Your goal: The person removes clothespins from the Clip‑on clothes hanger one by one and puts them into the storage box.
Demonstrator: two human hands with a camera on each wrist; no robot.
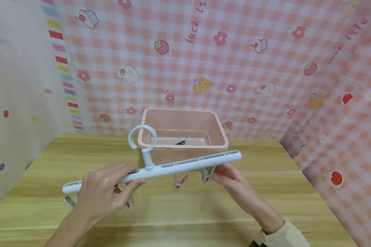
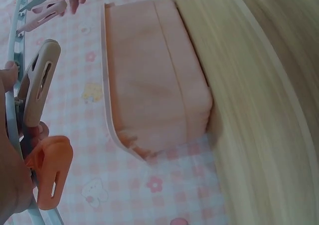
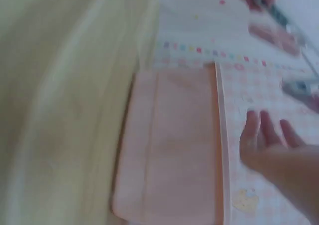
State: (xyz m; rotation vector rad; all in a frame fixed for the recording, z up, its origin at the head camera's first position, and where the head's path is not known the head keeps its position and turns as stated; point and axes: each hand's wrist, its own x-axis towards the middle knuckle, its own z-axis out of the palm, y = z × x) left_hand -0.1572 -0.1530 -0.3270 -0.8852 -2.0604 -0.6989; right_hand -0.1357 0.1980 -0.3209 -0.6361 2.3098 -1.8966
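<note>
Pale blue hanger [image 1: 185,168]: before the pink bin [image 1: 179,120], tilted.
Left hand [image 1: 103,190]: curled round its bar.
Right hand [image 1: 239,188]: bin's right-front, fingertips at the grey clip [image 1: 207,173]; pinch unclear.
Clip: apparently being adjusted; calls for a steady bar.
Pink clip [image 1: 180,181]: before bin, may crowd fingers.
Green piece [image 1: 181,142]: inside bin.
</note>
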